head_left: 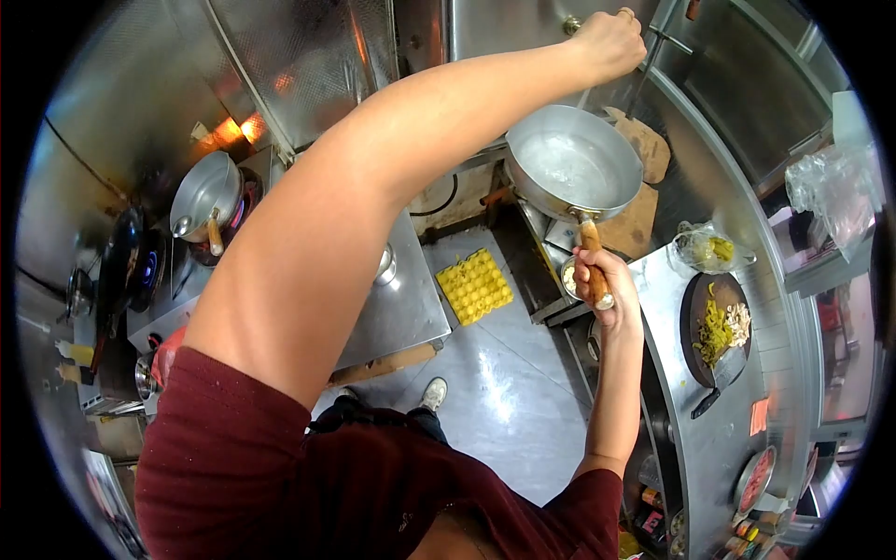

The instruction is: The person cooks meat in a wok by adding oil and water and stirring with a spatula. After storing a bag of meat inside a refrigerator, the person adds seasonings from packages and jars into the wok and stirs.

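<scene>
My left hand (pixel 609 45) is at the top, its arm stretched across the view. Its fingers are curled closed beside a thin metal pipe (pixel 667 39); what they hold, if anything, is hidden. Lower down, my right hand (pixel 609 285) is wrapped round the wooden handle of a metal pan (pixel 527 182). The pan is upright with clear liquid in it. Close to the right hand, a small bowl (pixel 568 277) of pale pieces is partly hidden.
On the left, another pan (pixel 205 191) sits on a lit burner, near a dark wok (pixel 121 271). A yellow egg tray (pixel 474 286) lies on the floor. At right, a round board (pixel 698 322) holds chopped food and a cleaver (pixel 728 369), near a plastic bag (pixel 700 245).
</scene>
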{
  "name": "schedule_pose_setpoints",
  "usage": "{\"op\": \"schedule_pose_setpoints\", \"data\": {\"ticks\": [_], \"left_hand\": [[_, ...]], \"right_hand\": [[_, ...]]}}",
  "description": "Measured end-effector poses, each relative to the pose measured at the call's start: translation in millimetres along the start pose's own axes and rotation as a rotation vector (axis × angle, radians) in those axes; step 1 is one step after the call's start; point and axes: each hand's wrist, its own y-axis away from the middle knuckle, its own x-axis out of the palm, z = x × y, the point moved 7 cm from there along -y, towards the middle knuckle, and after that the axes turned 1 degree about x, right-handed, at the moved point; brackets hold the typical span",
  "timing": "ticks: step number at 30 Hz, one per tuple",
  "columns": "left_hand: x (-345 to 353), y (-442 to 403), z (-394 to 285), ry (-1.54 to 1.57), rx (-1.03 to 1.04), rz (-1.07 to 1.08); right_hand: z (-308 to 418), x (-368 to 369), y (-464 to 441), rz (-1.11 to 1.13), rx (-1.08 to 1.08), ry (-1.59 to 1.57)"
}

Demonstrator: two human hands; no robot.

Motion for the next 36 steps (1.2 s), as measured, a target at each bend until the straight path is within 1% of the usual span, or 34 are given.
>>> {"op": "schedule_pose_setpoints", "data": {"ticks": [8, 11, 14, 17, 20, 29, 32, 36], "left_hand": [[3, 0, -1, 0.009, -0.002, 0.011], [18, -5, 2, 0.138, -0.047, 0.154], [13, -3, 1, 0.099, -0.048, 0.019], [11, -3, 1, 0.025, -0.066, -0.060], [5, 0, -1, 0.027, -0.017, 0.018], [3, 0, 1, 0.011, -0.023, 0.003], [3, 0, 2, 0.066, 0.042, 0.046], [9, -2, 1, 0.054, 0.052, 0.076]], "right_hand": [[0, 1, 0, -0.004, 0.002, 0.005], [1, 2, 1, -0.020, -0.002, 0.022], [1, 2, 1, -0.022, -0.008, 0.017], [2, 4, 2, -0.024, -0.013, 0.012], [3, 4, 3, 0.004, -0.010, -0.009], [3, 3, 1, 0.015, -0.016, -0.021], [3, 2, 0, 0.002, -0.009, -0.027], [5, 3, 1, 0.009, -0.015, -0.013]]}}
